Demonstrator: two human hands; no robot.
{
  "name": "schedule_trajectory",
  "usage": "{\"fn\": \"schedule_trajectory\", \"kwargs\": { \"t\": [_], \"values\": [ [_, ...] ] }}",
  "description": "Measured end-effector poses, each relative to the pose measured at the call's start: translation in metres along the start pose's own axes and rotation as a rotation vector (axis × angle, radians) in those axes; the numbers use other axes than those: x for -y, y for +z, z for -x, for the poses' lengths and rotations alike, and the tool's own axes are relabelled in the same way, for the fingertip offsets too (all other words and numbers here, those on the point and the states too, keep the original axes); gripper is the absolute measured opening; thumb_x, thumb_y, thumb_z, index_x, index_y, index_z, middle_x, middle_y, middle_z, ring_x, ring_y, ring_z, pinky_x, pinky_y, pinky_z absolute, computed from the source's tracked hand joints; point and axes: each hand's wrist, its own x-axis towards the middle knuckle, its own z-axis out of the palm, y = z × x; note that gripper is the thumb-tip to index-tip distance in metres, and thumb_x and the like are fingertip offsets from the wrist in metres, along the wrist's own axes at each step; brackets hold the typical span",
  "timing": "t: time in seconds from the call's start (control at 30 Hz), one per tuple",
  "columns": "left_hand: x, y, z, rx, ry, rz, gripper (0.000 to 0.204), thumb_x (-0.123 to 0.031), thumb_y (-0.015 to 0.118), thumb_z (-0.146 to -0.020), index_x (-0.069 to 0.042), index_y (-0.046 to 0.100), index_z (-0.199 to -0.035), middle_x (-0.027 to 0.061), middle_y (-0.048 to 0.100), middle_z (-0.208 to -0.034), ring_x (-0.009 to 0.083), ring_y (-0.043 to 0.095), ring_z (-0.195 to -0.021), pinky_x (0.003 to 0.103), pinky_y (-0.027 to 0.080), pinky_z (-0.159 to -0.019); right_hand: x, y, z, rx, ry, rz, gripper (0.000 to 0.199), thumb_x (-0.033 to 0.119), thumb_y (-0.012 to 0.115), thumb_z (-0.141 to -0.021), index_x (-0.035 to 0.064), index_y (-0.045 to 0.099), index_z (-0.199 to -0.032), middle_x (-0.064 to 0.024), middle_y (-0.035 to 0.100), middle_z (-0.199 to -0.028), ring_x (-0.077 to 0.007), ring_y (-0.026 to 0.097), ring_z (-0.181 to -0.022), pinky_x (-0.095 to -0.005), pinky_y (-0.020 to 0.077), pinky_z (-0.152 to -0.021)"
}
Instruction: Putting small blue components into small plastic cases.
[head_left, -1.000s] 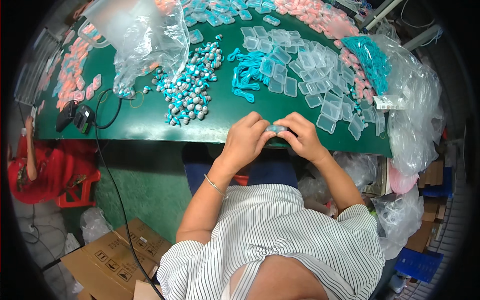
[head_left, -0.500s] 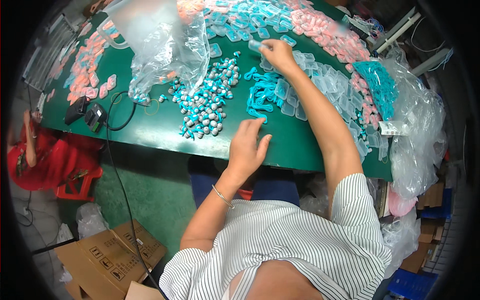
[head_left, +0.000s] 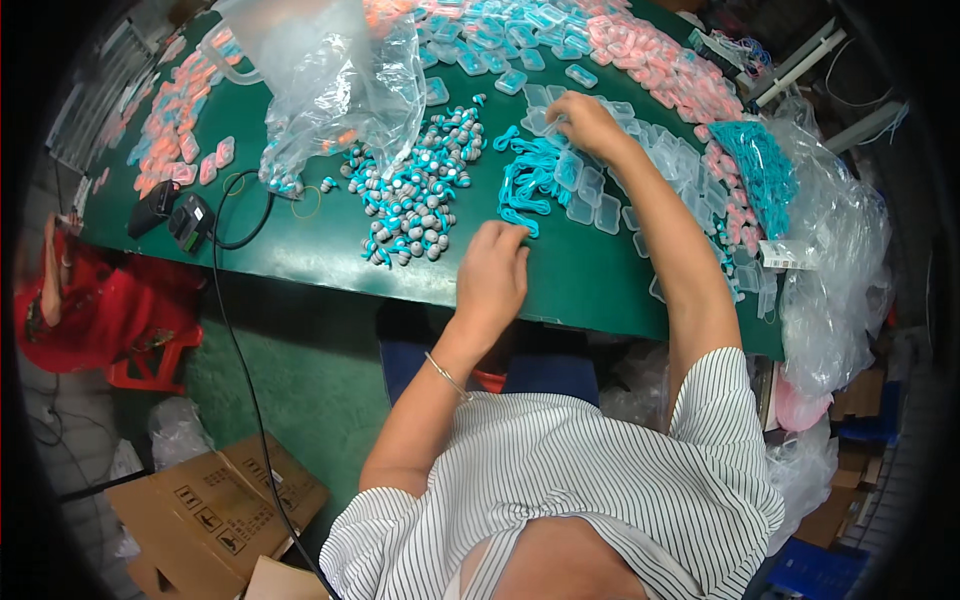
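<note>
While the right hand [head_left: 585,120] is pinching a clear case [head_left: 548,122] far across the worktop [head_left: 300,250], the left hand's [head_left: 492,275] curled fingers are touching teal cords [head_left: 530,185]; picking singly is advisable.

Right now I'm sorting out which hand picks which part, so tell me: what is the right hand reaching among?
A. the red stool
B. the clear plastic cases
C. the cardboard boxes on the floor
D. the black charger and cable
B: the right hand is stretched far across the green table with its fingers on the clear plastic cases, beside the teal loops.
</note>
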Motion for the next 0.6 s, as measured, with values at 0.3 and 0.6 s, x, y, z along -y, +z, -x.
{"fn": "schedule_trajectory", "kwargs": {
  "t": [0.3, 0.6],
  "values": [
    [0.012, 0.002, -0.020, 0.043, 0.007, -0.339, 0.023, -0.004, 0.070, -0.078, -0.006, 0.065, -0.101, 0.0109, 0.060, -0.098, 0.0314, 0.059, -0.092, 0.042, 0.049, -0.077, 0.041, -0.047, 0.086, -0.370, -0.012, -0.209, 0.015, 0.001, 0.065, -0.077, 0.0056, 0.068, -0.091, -0.0152, 0.062, -0.091, -0.0358, 0.061, -0.089, -0.0432, 0.0493, -0.079],
    [-0.006, -0.019, -0.011, 0.039, 0.091, -0.550, 0.023, -0.012, 0.069, -0.075, -0.011, 0.066, -0.097, 0.0076, 0.059, -0.090, 0.0266, 0.056, -0.087, 0.041, 0.040, -0.074, 0.120, -0.009, 0.217, -0.315, 0.233, -0.272, 0.014, 0.003, 0.063, -0.081, 0.0009, 0.064, -0.095, -0.0167, 0.059, -0.090, -0.0364, 0.061, -0.083, -0.0438, 0.0499, -0.074]
  ]
}}
